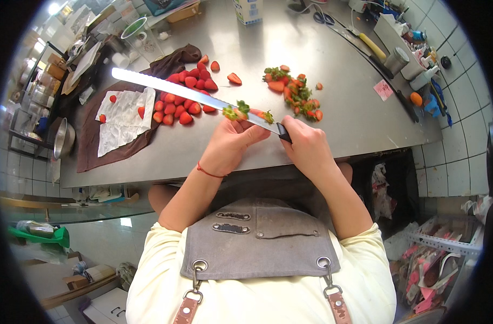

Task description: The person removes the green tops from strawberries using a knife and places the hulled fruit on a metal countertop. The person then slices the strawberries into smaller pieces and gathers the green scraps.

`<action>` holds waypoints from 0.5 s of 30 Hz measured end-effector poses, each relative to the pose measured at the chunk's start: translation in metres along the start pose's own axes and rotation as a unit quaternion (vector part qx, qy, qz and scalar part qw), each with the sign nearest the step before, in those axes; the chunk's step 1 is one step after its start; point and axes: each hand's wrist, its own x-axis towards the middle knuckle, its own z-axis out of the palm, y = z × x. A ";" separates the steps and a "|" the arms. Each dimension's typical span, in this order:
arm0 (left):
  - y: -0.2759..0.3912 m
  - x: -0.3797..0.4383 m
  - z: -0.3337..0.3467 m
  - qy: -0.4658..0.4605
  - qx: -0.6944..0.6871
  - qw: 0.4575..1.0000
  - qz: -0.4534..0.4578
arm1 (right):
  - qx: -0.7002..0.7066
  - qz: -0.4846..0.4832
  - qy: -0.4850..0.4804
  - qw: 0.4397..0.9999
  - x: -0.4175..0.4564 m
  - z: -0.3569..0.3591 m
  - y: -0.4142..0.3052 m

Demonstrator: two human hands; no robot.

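My right hand (pixel 311 148) grips the black handle of a long serrated knife (pixel 177 91), its blade pointing to the far left. Just under the blade, my left hand (pixel 230 143) is curled with its palm up around a strawberry, mostly hidden by blade and fingers. Cut leafy strawberry tops (pixel 236 112) lie on the flat of the blade, with another leafy top (pixel 267 117) nearer the handle. Left of the hands is a heap of hulled strawberries (pixel 177 105). A pile of cut green tops (pixel 297 95) sits on the right.
On the steel table (pixel 351 121) a brown cloth (pixel 90 141) carries white paper (pixel 127 129) with a few strawberries. A carton (pixel 248 11) stands at the back. Along the right edge lie a yellow-handled tool (pixel 372 46), long black-handled tools (pixel 406 105) and a metal can (pixel 398 60).
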 end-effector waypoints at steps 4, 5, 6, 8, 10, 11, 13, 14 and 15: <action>0.006 -0.001 -0.005 -0.007 -0.063 0.998 0.031 | -0.022 0.063 -0.026 0.997 -0.017 -0.004 0.025; 0.009 -0.002 -0.008 -0.007 -0.064 0.997 0.053 | -0.030 0.096 -0.039 0.994 -0.021 -0.008 0.033; 0.017 -0.001 -0.011 0.004 -0.035 0.998 0.048 | -0.038 0.130 -0.052 0.989 -0.025 -0.012 0.040; 0.024 -0.002 -0.023 0.057 0.067 0.993 0.081 | -0.012 0.183 -0.047 0.982 -0.023 -0.025 0.039; 0.043 -0.004 -0.032 0.108 0.176 0.974 0.093 | 0.037 0.230 -0.037 0.972 -0.016 -0.037 0.037; 0.054 -0.003 -0.038 0.139 0.258 0.947 0.135 | 0.071 0.253 -0.036 0.964 -0.013 -0.041 0.040; 0.072 0.002 -0.046 0.195 0.407 0.869 0.204 | 0.083 0.266 -0.025 0.960 -0.011 -0.039 0.049; 0.089 0.001 -0.048 0.239 0.499 0.809 0.197 | 0.080 0.260 -0.012 0.962 -0.011 -0.036 0.053; 0.099 0.006 -0.069 0.270 0.647 0.670 0.246 | 0.078 0.250 -0.003 0.965 -0.010 -0.034 0.054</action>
